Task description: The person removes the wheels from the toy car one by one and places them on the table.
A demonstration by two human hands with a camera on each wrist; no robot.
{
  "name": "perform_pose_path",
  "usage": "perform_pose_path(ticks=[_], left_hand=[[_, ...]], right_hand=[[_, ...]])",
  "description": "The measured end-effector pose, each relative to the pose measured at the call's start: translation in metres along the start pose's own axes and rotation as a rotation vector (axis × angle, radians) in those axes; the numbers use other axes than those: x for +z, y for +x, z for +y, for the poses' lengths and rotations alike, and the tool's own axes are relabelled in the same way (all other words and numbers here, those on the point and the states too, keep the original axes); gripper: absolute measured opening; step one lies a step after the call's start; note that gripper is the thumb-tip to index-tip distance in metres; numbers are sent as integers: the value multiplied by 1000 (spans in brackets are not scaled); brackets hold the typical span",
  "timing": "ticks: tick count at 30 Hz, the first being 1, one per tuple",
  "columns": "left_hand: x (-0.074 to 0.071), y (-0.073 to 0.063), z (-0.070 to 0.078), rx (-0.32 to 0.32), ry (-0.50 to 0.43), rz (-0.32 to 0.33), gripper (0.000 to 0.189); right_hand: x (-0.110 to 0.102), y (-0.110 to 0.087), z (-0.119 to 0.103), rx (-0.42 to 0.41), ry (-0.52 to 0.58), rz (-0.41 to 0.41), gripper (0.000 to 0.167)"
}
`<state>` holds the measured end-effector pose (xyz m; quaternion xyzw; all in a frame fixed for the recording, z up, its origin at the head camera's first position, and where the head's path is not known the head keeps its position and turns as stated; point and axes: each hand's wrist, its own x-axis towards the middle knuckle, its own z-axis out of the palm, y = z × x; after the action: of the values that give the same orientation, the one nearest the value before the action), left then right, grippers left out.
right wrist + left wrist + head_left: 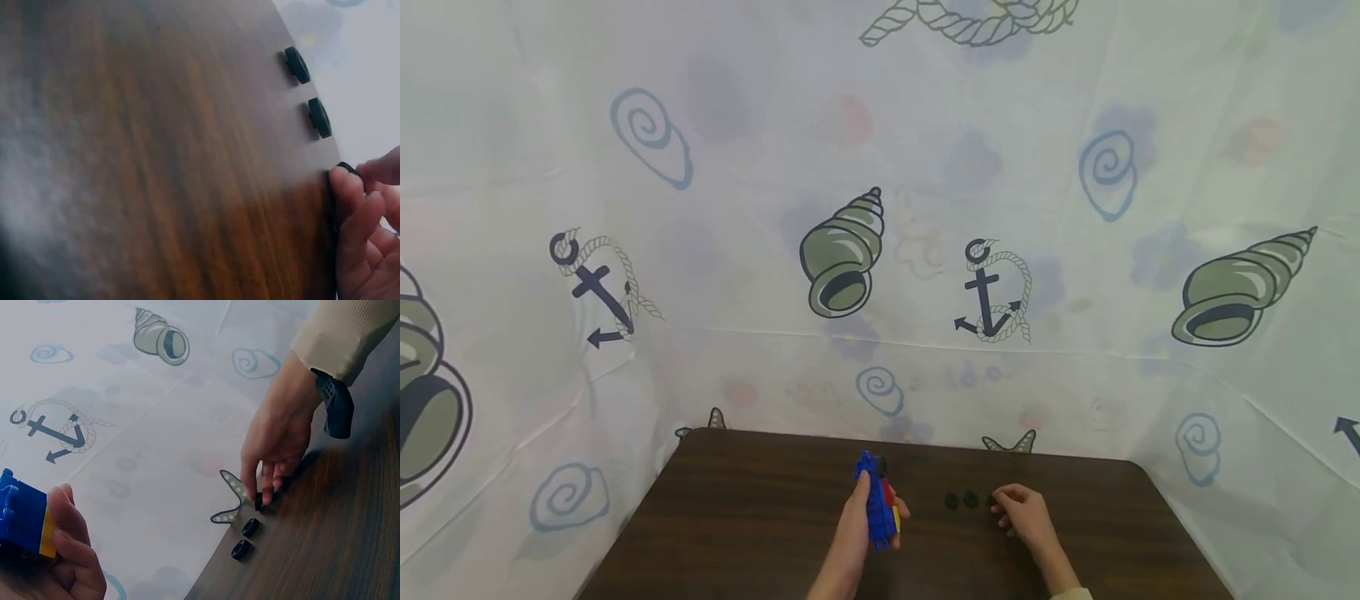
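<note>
My left hand [852,515] grips a blue toy vehicle [879,510] with red and yellow parts and a black wheel near its far end. The thumb lies along its blue side, and in the left wrist view the fingers wrap its yellow edge. To the right, my right hand [1026,512] pinches a small black toy wheel [259,501] between thumb and fingertips, low at the tabletop. Two more black wheels, one [952,501] farther left and one [971,499] closer to the right hand, rest on the table in a row with it.
The dark wood-grain table [737,508] has rounded far corners. Behind and beside it hangs a pale sheet [760,250] printed with shells, anchors and starfish. A dark band [335,405] circles the right wrist below a cream sleeve [340,337].
</note>
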<state>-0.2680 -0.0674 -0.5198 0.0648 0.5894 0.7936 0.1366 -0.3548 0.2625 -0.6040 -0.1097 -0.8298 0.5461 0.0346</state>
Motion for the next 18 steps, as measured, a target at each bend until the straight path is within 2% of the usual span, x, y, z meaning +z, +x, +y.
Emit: perform_pose_path(ticks=[3, 11, 18], left_hand=[[0, 0, -1, -7, 2, -2, 82], [-2, 2, 0, -7, -5, 7, 82], [-3, 2, -2, -4, -16, 8, 81]], right_hand=[[-1, 2, -1, 3, -7, -28, 22], [-6, 7, -2, -41, 7, -183, 31], [-8, 9, 3, -59, 28, -172, 34]])
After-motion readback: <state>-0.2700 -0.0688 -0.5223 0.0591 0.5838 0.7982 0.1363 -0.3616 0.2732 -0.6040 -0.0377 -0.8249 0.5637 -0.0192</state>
